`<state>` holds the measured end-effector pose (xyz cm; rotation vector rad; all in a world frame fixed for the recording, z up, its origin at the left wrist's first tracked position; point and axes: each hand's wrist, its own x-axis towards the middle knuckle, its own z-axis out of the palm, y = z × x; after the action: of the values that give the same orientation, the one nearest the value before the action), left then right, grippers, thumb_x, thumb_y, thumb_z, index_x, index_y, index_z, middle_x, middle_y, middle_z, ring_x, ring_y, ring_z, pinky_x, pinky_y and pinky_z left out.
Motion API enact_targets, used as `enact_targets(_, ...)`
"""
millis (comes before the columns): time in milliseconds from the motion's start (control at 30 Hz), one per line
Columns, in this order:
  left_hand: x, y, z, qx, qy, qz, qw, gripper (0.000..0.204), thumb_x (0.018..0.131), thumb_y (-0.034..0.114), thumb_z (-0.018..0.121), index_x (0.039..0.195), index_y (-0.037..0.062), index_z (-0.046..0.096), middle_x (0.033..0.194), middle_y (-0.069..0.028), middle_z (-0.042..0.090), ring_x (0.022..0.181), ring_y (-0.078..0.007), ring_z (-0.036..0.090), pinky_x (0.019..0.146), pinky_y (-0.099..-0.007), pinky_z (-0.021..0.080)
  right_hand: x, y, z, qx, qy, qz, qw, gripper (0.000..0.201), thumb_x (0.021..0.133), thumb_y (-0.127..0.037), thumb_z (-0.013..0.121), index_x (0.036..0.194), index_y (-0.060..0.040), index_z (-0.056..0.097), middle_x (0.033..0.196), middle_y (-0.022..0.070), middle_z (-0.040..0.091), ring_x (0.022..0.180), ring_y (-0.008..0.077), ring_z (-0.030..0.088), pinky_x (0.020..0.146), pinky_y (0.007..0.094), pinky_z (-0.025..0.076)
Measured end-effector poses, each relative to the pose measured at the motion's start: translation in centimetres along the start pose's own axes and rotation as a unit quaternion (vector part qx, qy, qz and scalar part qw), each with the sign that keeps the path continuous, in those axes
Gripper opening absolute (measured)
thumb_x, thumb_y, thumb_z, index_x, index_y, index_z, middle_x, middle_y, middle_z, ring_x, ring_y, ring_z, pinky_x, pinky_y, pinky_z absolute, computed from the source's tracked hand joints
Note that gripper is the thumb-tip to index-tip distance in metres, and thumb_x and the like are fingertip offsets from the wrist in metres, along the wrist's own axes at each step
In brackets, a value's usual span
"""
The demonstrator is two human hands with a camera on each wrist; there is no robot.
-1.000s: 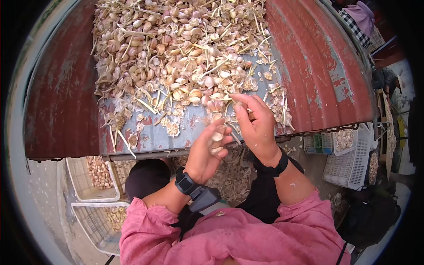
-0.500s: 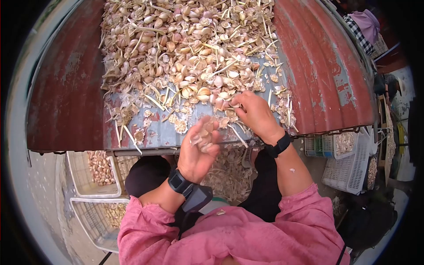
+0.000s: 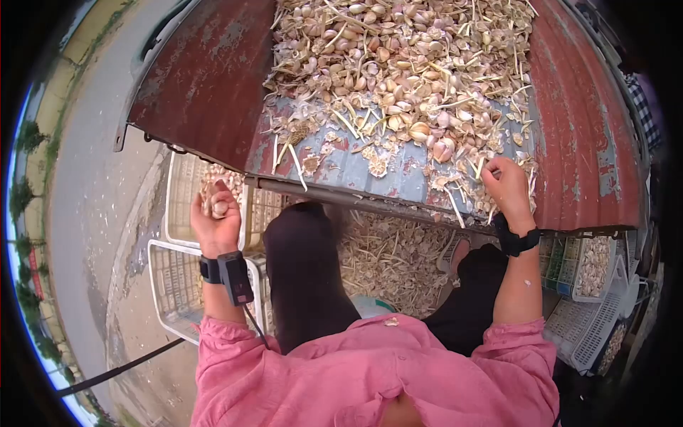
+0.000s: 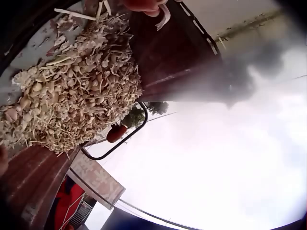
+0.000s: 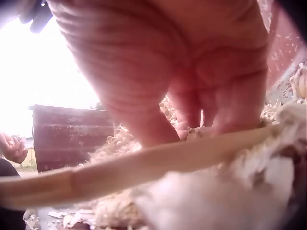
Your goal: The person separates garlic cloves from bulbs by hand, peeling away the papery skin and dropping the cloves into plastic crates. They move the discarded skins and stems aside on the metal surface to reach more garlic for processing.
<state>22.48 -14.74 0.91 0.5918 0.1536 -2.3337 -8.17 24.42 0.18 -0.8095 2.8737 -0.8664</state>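
Observation:
Loose garlic cloves, skins and cut stalks form a pile [image 3: 398, 78] on the metal tray [image 3: 398, 171]. The left hand [image 3: 218, 224], palm up with curled fingers, holds several garlic cloves [image 3: 220, 208] left of the tray, above a crate. At the top of the left wrist view, a fingertip [image 4: 141, 4] shows beside a strip of pale skin [image 4: 164, 18]. The right hand [image 3: 509, 188] is at the tray's front right, fingers bent down into the scraps. In the right wrist view its fingertips touch small pale bits behind a long stalk [image 5: 144, 167]; whether they pinch anything is unclear.
Crates [image 3: 171, 285] stand on the ground at the left, one with cloves. More crates [image 3: 587, 313] are at the right. Red metal side panels [image 3: 206, 78] flank the pile. Discarded stalks and skins [image 3: 391, 263] lie below the tray, between the legs.
The left hand has moved from the tray's front edge out to the left with its cloves. The right hand has moved away from the pile's lower edge. The head view has shifted left.

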Motion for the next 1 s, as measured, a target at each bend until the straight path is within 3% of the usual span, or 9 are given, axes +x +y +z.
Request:
enact_targets(67, 1.4, 2.5, 2.7, 0.022, 0.139, 0.150, 0.979, 0.086, 0.073, 0.046, 0.058, 0.130, -0.0029, 0.015, 0.131, -0.0238, 0.022, 0.120, -0.0399, 0.027, 0.097, -0.0570, 0.028, -0.1, -1.6, -1.5, 0.052, 0.004, 0.071, 0.996, 0.013, 0.071, -0.014, 0.058, 0.073, -0.0013, 0.058, 0.066, 0.0136, 0.060, 0.062, 0.0278, 0.058, 0.058, 0.0351, 0.045)
enact_targets(167, 3.5, 8.9, 0.7, 0.141, 0.236, 0.282, 0.919, 0.085, 0.075, 0.055, 0.049, 0.137, 0.0265, 0.000, 0.142, -0.0128, 0.002, 0.127, -0.0408, 0.011, 0.090, -0.0708, 0.020, 0.4, -0.6, -2.1, 0.073, 0.044, 0.111, 0.990, 0.012, 0.072, -0.012, 0.056, 0.078, -0.0019, 0.060, 0.072, 0.0139, 0.060, 0.066, 0.0273, 0.059, 0.061, 0.0341, 0.045)
enact_targets(233, 0.8, 4.9, 3.1, 0.127, 0.215, 0.264, 0.932, 0.072, 0.080, 0.047, 0.049, 0.136, 0.0173, 0.014, 0.139, -0.0141, 0.017, 0.125, -0.0356, 0.023, 0.093, -0.0620, 0.029, 0.6, -0.5, -2.4, 0.083, 0.073, 0.075, 0.991, 0.013, 0.072, -0.011, 0.056, 0.081, -0.0020, 0.060, 0.077, 0.0150, 0.060, 0.071, 0.0282, 0.059, 0.063, 0.0346, 0.045)
enact_targets(333, 0.4, 2.9, -0.1, 0.332, -0.091, 0.113, 0.932, 0.039, 0.088, 0.030, 0.045, 0.115, 0.0013, 0.046, 0.110, -0.0077, 0.055, 0.099, -0.0166, 0.054, 0.085, -0.0310, 0.046, 0.3, -1.3, -1.4, 0.069, 0.044, 0.014, 0.997, 0.020, 0.072, -0.008, 0.055, 0.091, -0.0028, 0.060, 0.085, 0.0171, 0.058, 0.077, 0.0307, 0.057, 0.067, 0.0361, 0.045)
enact_targets(400, -2.3, -7.3, 2.9, 0.419, -0.123, 0.108, 0.893, 0.032, 0.089, 0.027, 0.045, 0.110, 0.0026, 0.049, 0.089, -0.0031, 0.058, 0.079, -0.0107, 0.055, 0.067, -0.0237, 0.046, 0.4, -2.0, -1.3, 0.032, 0.006, -0.014, 0.999, 0.027, 0.069, -0.005, 0.057, 0.096, -0.0032, 0.056, 0.085, 0.0186, 0.056, 0.081, 0.0342, 0.055, 0.070, 0.0391, 0.044)
enact_targets(567, -3.8, -22.2, 4.8, 0.476, -0.210, -0.121, 0.845, 0.020, 0.087, 0.015, 0.048, 0.100, 0.0006, 0.053, 0.081, -0.0068, 0.058, 0.071, -0.0133, 0.057, 0.061, -0.0245, 0.047, 0.5, -3.0, -1.7, 0.011, -0.044, 0.027, 0.999, 0.019, 0.066, -0.006, 0.060, 0.080, -0.0018, 0.049, 0.072, 0.0166, 0.055, 0.069, 0.0331, 0.055, 0.063, 0.0382, 0.043)
enact_targets(667, -3.4, -27.0, 4.0, 0.520, -0.208, -0.213, 0.800, 0.024, 0.085, 0.016, 0.052, 0.104, 0.0013, 0.053, 0.090, -0.0072, 0.059, 0.077, -0.0125, 0.057, 0.064, -0.0233, 0.046, 0.2, -2.8, -1.7, 0.131, -0.040, 0.041, 0.990, 0.017, 0.067, -0.006, 0.062, 0.077, -0.0020, 0.049, 0.062, 0.0070, 0.051, 0.053, 0.0125, 0.047, 0.050, 0.0259, 0.038)
enact_targets(767, -3.4, -29.4, 2.3, 0.543, -0.221, -0.227, 0.777, 0.027, 0.087, 0.016, 0.050, 0.111, 0.0035, 0.048, 0.095, -0.0058, 0.057, 0.082, -0.0112, 0.055, 0.067, -0.0239, 0.045, -1.0, -4.7, -1.1, 0.404, -0.053, 0.092, 0.909, 0.015, 0.070, -0.005, 0.062, 0.076, -0.0026, 0.049, 0.063, 0.0007, 0.051, 0.054, 0.0032, 0.043, 0.047, 0.0200, 0.035)
enact_targets(1000, -3.0, -29.0, 0.8, 0.498, -0.233, -0.258, 0.794, 0.019, 0.084, 0.015, 0.056, 0.099, 0.0030, 0.052, 0.087, -0.0040, 0.057, 0.071, -0.0108, 0.057, 0.060, -0.0230, 0.048, -3.2, -7.7, -1.0, 0.415, -0.040, 0.089, 0.905, 0.012, 0.075, -0.004, 0.058, 0.081, -0.0027, 0.048, 0.064, -0.0003, 0.053, 0.055, 0.0003, 0.044, 0.044, 0.0195, 0.035)
